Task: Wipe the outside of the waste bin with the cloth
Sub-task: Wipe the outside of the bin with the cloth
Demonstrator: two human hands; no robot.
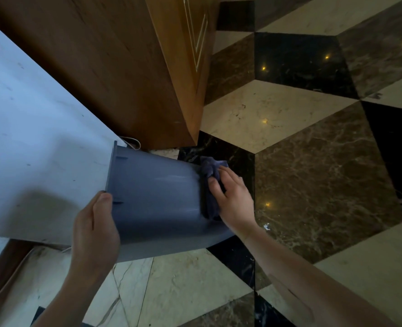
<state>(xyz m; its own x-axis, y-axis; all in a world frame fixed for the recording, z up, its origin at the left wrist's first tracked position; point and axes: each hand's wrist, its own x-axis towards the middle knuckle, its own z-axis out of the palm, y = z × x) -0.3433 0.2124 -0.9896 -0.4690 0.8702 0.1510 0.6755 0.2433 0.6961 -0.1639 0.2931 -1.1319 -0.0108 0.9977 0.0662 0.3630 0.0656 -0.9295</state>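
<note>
The floor (289, 142) is polished marble laid in a cube pattern of cream, brown and black tiles, with small lights reflected in the dark ones. A wooden cabinet (129, 74) stands on it at the upper left. A pale cable (134, 142) shows at the cabinet's foot. A small white scrap (266, 226) lies on a brown tile near the middle.

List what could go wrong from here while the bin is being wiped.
The waste bin is tipped on its side, with the left hand gripping only the rim end; a firm push could twist it loose, probably onto the tiled floor.

The right hand presses the bunched cloth against the base end only, so the side wall may get missed.
</note>
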